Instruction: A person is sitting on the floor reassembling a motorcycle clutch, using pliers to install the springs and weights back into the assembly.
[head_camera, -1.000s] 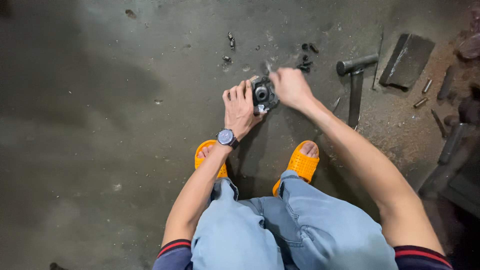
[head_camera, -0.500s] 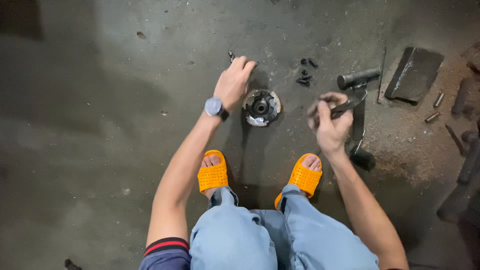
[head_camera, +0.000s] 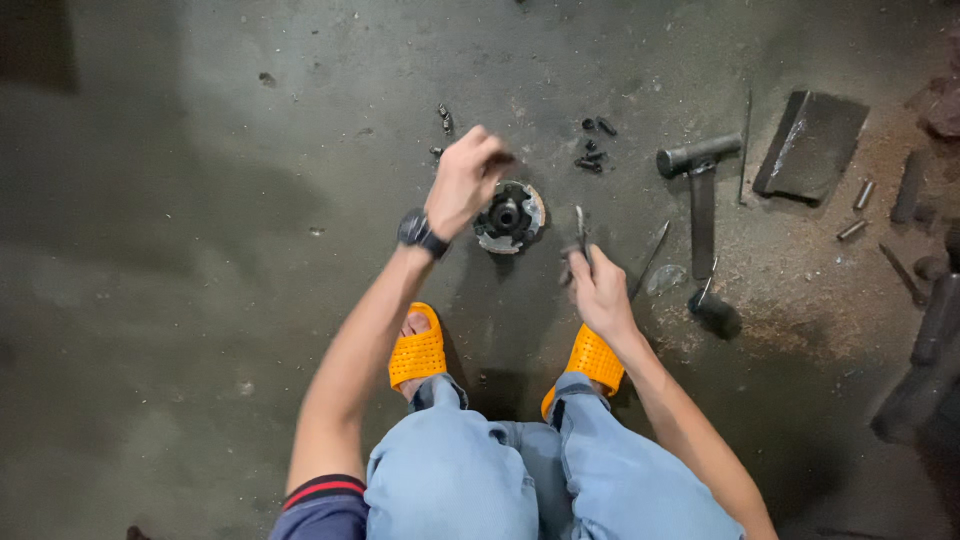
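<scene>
Head view: the right hand (head_camera: 603, 290) is closed round a thin metal tool (head_camera: 581, 232); the left hand (head_camera: 463, 183), fingers curled, hovers by the round metal hub (head_camera: 510, 215) on the concrete floor (head_camera: 200, 250), its hold unclear. The hub looks heavy, rigid, likely greasy; its rim offers purchase. Loose bolts (head_camera: 592, 152) and a hammer (head_camera: 700, 185) lie near, nothing between.

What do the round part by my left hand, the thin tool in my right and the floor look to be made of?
Round part: apparently metal, dark and greasy, with bare bright patches on its rim. Thin tool in the right hand: likely steel, slim, dull grey glint. Floor: seemingly concrete, matt grey, stained. The left hand hovers beside the part.
</scene>
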